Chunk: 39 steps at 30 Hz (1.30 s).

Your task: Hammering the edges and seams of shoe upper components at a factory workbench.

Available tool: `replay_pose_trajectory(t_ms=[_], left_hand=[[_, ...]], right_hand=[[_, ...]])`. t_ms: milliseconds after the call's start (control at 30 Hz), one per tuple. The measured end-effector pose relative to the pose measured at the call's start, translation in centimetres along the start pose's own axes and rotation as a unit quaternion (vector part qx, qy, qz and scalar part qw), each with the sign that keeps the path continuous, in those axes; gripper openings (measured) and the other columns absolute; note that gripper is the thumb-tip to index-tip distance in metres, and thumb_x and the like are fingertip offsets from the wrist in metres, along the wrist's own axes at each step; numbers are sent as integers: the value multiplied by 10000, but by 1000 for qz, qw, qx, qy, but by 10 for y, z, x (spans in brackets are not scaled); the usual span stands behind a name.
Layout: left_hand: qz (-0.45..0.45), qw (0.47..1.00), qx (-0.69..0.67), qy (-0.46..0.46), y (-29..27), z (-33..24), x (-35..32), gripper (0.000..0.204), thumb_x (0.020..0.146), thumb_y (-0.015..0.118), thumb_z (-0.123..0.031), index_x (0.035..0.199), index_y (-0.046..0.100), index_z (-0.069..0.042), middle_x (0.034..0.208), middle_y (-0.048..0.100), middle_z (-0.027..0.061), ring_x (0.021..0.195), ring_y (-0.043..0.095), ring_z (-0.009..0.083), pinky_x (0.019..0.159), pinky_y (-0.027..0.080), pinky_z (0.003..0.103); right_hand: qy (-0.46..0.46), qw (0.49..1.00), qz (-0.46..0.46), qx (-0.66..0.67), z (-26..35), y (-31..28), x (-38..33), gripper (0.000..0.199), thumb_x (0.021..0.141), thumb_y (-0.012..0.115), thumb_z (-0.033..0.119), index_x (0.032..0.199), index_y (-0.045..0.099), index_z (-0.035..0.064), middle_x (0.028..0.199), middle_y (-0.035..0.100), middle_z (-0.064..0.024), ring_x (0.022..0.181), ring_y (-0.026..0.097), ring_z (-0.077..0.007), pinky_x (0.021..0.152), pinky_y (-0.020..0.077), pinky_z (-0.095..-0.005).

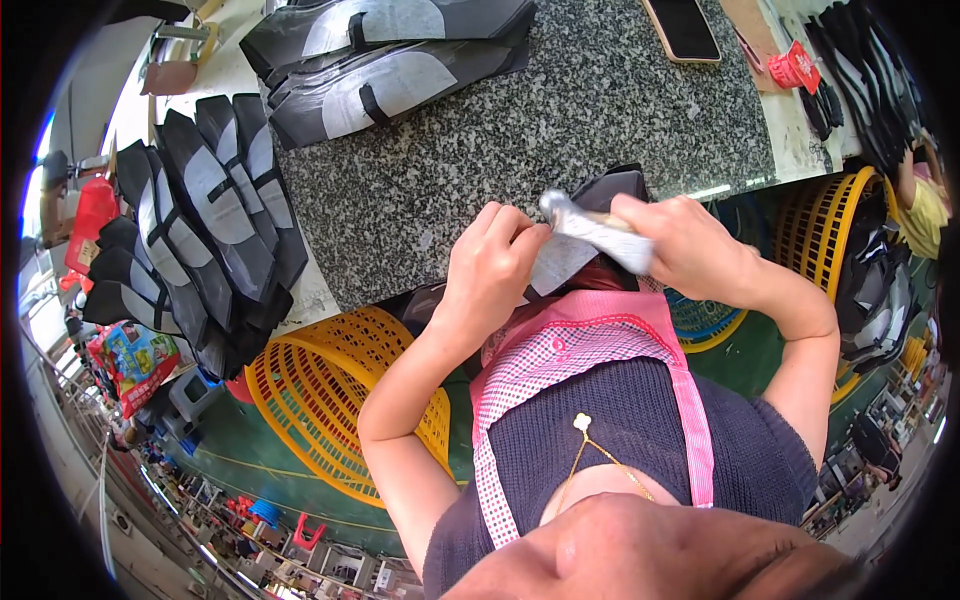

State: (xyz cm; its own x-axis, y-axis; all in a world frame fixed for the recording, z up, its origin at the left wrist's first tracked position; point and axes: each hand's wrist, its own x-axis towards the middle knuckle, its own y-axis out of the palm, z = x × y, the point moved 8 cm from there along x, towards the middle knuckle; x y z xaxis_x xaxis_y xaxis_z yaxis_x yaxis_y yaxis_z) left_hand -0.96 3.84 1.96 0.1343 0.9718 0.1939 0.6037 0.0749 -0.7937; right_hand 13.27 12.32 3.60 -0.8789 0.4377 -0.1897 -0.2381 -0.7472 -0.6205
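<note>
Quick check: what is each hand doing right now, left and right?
Left hand: closed, pinching the grey-and-black piece.
Right hand: closed around a hammer.

1. The left hand [490, 265] pinches a dark piece with a grey patch [570, 255] at the edge of the granite surface [450, 180].
2. The right hand [690, 245] grips a metal hammer [590, 228] just above that piece.
3. A yellow basket [320, 390] stands below the surface.

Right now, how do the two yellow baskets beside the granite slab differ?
The left yellow basket lies tipped on its side, with nothing visible inside; the right yellow basket holds dark grey pieces and is partly cut off by the person's right hand and arm. Both are yellow plastic lattice.
</note>
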Motion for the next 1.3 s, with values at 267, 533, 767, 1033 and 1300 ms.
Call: replay_pose_trajectory(t_ms=[267, 533, 767, 1033, 1300], left_hand=[[-49, 999, -8, 13, 18, 3, 61, 122, 790, 722, -4, 908, 719, -36, 853, 617, 107, 825, 622, 292, 683, 534, 405], [15, 970, -170, -173, 12, 35, 53, 150, 841, 802, -85, 952, 770, 11, 819, 684, 101, 681, 682, 178, 641, 544, 288], [-51, 999, 13, -9, 8, 1, 40, 197, 783, 733, -12, 980, 727, -17, 869, 598, 85, 820, 605, 263, 682, 532, 371], [-10, 991, 124, 41, 18, -12, 37, 346, 782, 666, 15, 1127, 677, 1, 914, 556, 97, 851, 572, 261, 681, 524, 374], [-99, 991, 89, 27, 8, -3, 32, 159, 760, 754, -68, 915, 721, -72, 821, 603, 46, 773, 600, 232, 640, 508, 353]], right_hand=[[26, 962, -259, 82, -30, -47, -13, 299, 1030, 582, 266, 1030, 632, -29, 680, 604, -225, 685, 658, -427, 568, 487, -437], [76, 986, -150, -1, -60, -29, -9, 261, 1018, 551, 279, 1066, 533, 24, 750, 649, -243, 769, 650, -464, 636, 501, -531], [-16, 970, -241, 23, -11, -61, -20, 192, 947, 628, 154, 1019, 518, 14, 792, 644, -243, 781, 647, -462, 620, 506, -496], [24, 973, -225, 36, -16, -54, -13, 156, 960, 588, 130, 982, 508, -2, 769, 619, -239, 767, 646, -454, 598, 489, -470], [71, 980, -182, 24, -22, -40, -7, 202, 982, 597, 190, 955, 532, 1, 735, 615, -233, 717, 636, -457, 568, 483, -480]])
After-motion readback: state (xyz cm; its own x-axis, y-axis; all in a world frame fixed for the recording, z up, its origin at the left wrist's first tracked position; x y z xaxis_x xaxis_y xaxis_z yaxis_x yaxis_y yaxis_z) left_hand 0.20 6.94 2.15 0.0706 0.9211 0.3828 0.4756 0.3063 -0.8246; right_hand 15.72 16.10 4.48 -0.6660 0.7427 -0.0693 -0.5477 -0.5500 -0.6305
